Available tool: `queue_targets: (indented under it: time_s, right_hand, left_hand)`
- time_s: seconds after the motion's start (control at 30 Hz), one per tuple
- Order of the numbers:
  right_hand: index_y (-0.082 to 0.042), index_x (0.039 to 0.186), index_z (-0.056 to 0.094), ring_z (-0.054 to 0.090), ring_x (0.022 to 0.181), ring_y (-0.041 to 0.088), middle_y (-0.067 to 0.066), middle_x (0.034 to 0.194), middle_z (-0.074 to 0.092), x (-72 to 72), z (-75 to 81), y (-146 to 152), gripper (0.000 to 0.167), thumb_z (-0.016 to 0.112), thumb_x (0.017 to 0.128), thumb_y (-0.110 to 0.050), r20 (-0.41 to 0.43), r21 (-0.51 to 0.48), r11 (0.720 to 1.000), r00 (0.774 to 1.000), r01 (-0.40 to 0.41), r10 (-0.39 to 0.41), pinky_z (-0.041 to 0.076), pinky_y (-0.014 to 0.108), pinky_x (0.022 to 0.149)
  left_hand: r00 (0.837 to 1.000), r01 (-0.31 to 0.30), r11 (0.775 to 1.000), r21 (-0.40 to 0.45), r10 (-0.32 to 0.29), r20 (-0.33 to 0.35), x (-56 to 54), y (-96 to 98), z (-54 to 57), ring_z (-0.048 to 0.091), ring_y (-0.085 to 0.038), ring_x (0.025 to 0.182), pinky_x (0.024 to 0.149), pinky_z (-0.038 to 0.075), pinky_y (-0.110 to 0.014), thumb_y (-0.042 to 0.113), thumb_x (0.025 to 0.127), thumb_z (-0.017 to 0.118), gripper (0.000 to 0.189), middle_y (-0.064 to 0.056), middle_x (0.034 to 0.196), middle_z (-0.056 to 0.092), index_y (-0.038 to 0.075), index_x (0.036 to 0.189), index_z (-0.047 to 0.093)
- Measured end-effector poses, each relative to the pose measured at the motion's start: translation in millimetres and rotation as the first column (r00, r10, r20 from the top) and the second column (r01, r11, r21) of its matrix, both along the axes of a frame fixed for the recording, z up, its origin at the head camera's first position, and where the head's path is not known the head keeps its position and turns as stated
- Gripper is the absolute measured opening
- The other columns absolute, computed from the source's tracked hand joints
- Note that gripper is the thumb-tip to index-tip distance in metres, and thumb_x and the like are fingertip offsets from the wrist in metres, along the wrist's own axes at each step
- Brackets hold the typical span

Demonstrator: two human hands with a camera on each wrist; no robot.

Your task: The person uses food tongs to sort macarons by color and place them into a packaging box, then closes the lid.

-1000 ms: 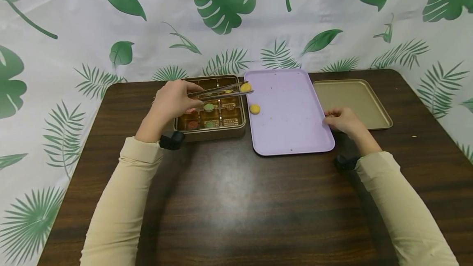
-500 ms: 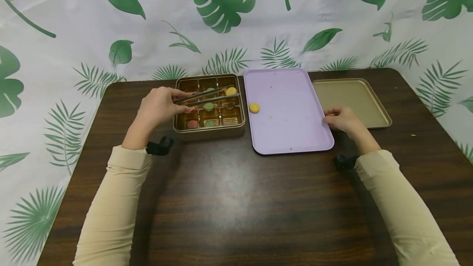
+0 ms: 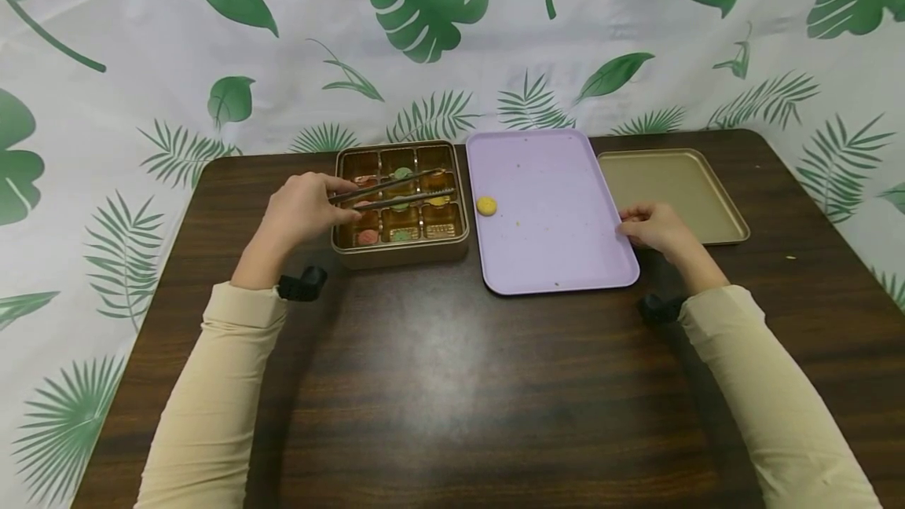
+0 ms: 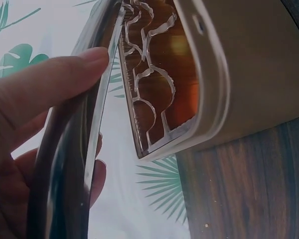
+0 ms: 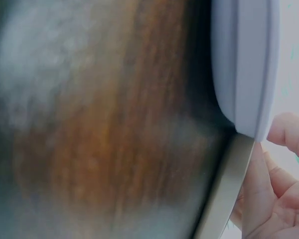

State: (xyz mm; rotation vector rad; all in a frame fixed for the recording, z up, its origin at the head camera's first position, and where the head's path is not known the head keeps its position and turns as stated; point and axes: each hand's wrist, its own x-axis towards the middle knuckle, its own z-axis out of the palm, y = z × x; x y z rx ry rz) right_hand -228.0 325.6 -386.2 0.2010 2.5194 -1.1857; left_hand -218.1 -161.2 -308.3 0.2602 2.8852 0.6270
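My left hand [image 3: 300, 210] holds metal tongs [image 3: 406, 199] over the gold tin [image 3: 403, 258], their arms spread apart. Between the tips, a yellow macaron [image 3: 440, 200] lies in a right-hand compartment, partly covered by the lower arm. Pink and green macarons sit in other compartments; a green macaron [image 3: 402, 173] shows in the back row. In the left wrist view, thumb and fingers grip the tongs [image 4: 65, 169] beside the tin [image 4: 259, 64]. With my right hand [image 3: 657, 228] I pinch the right rim of the lilac tray [image 3: 558, 246]. Near its left edge rests another yellow macaron [image 3: 486, 206].
A gold rectangular tray or lid [image 3: 672, 187] lies at the back right, close behind my right hand. Crumbs dot the lilac tray. A leaf-printed cloth [image 3: 551, 38] hangs behind the dark wooden table [image 3: 452, 383].
My left hand has moved left from the lilac tray to the tin, carrying a yellow macaron in the tongs. The tongs have let it go into a compartment. The right hand stays put.
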Motion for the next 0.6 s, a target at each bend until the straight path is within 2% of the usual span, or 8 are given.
queue_targets:
  time_s: [0.07, 0.17, 0.33, 0.37, 0.43, 0.5, 0.57, 0.6]
  right_hand:
    - [0.017, 0.127, 0.045, 0.052, 0.067, -0.008, -0.019, 0.074, 0.053, 0.1, 0.1, 0.4, 0.046, 0.057, 0.091, -0.008, 0.003, -0.003, 1.0, 1.0, -0.006, 0.006, 0.049, 0.011, 0.063]
    - [0.018, 0.128, 0.044, 0.052, 0.067, -0.008, -0.019, 0.073, 0.053, -0.1, 0.2, 1.9, 0.047, 0.058, 0.091, -0.008, 0.007, -0.011, 1.0, 1.0, -0.018, 0.018, 0.049, 0.01, 0.063]
    - [0.019, 0.129, 0.043, 0.053, 0.067, -0.009, -0.019, 0.074, 0.053, -0.7, 0.5, 3.4, 0.048, 0.058, 0.092, -0.008, 0.015, -0.019, 0.999, 1.0, -0.026, 0.026, 0.049, 0.01, 0.063]
    - [0.019, 0.129, 0.043, 0.053, 0.068, -0.009, -0.019, 0.074, 0.054, -0.7, 1.0, 3.4, 0.048, 0.058, 0.092, -0.008, 0.018, -0.02, 0.999, 0.999, -0.027, 0.027, 0.049, 0.01, 0.064]
    - [0.019, 0.129, 0.043, 0.053, 0.068, -0.01, -0.019, 0.075, 0.054, -0.8, 1.7, 3.3, 0.049, 0.058, 0.092, -0.009, 0.021, -0.017, 0.999, 0.999, -0.029, 0.03, 0.049, 0.01, 0.064]
    - [0.02, 0.129, 0.043, 0.053, 0.068, -0.01, -0.019, 0.075, 0.055, -0.9, 2.3, 3.2, 0.049, 0.058, 0.093, -0.009, 0.025, -0.015, 0.999, 0.999, -0.033, 0.033, 0.05, 0.01, 0.064]
    - [0.02, 0.129, 0.043, 0.053, 0.068, -0.01, -0.019, 0.076, 0.055, -0.9, 2.9, 3.1, 0.049, 0.058, 0.093, -0.009, 0.028, -0.015, 0.999, 0.999, -0.035, 0.035, 0.05, 0.01, 0.064]
    - [0.02, 0.129, 0.043, 0.053, 0.068, -0.01, -0.019, 0.076, 0.055, -0.9, 3.1, 3.0, 0.049, 0.058, 0.093, -0.009, 0.026, -0.013, 0.999, 0.999, -0.036, 0.036, 0.049, 0.01, 0.064]
  left_hand:
    - [1.0, -0.002, 1.0, 0.003, 0.002, 0.0, 0.2, 0.3, -0.6, 0.064, -0.03, 0.088, 0.066, 0.046, -0.043, 0.024, 0.086, 0.07, 0.045, -0.017, 0.124, 0.065, 0.01, 0.128, 0.063]
    - [1.0, -0.008, 1.0, 0.01, 0.008, -0.007, 1.0, 1.0, -1.0, 0.06, -0.028, 0.076, 0.06, 0.041, -0.037, 0.025, 0.086, 0.07, 0.046, -0.018, 0.124, 0.064, 0.011, 0.129, 0.062]
    - [0.999, -0.019, 0.999, 0.05, 0.021, -0.025, 3.2, 5.2, -0.7, 0.054, -0.026, 0.071, 0.056, 0.035, -0.033, 0.027, 0.086, 0.07, 0.048, -0.019, 0.129, 0.061, 0.013, 0.131, 0.061]
    - [0.999, -0.021, 0.998, 0.064, 0.023, -0.027, 3.5, 6.7, -1.1, 0.053, -0.024, 0.068, 0.054, 0.034, -0.032, 0.027, 0.086, 0.07, 0.048, -0.019, 0.125, 0.063, 0.014, 0.131, 0.06]
    - [0.999, -0.023, 0.996, 0.086, 0.026, -0.028, 4.3, 10.2, -1.7, 0.046, -0.019, 0.057, 0.05, 0.031, -0.03, 0.027, 0.086, 0.07, 0.048, -0.015, 0.107, 0.069, 0.015, 0.132, 0.06]
    - [0.999, -0.017, 0.995, 0.096, 0.019, -0.029, 4.5, 14.5, -2.7, 0.034, -0.015, 0.047, 0.046, 0.025, -0.028, 0.027, 0.086, 0.07, 0.048, -0.01, 0.08, 0.069, 0.017, 0.132, 0.06]
    - [1.0, -0.006, 0.995, 0.095, 0.008, -0.028, 4.4, 19.7, -3.4, 0.027, -0.011, 0.043, 0.044, 0.023, -0.027, 0.027, 0.086, 0.07, 0.047, -0.004, 0.057, 0.057, 0.017, 0.132, 0.06]
    - [1.0, 0.002, 0.996, 0.088, 0.0, -0.025, 4.3, 22.5, -3.4, 0.026, -0.011, 0.043, 0.044, 0.022, -0.027, 0.027, 0.086, 0.07, 0.047, -0.002, 0.05, 0.051, 0.018, 0.131, 0.06]
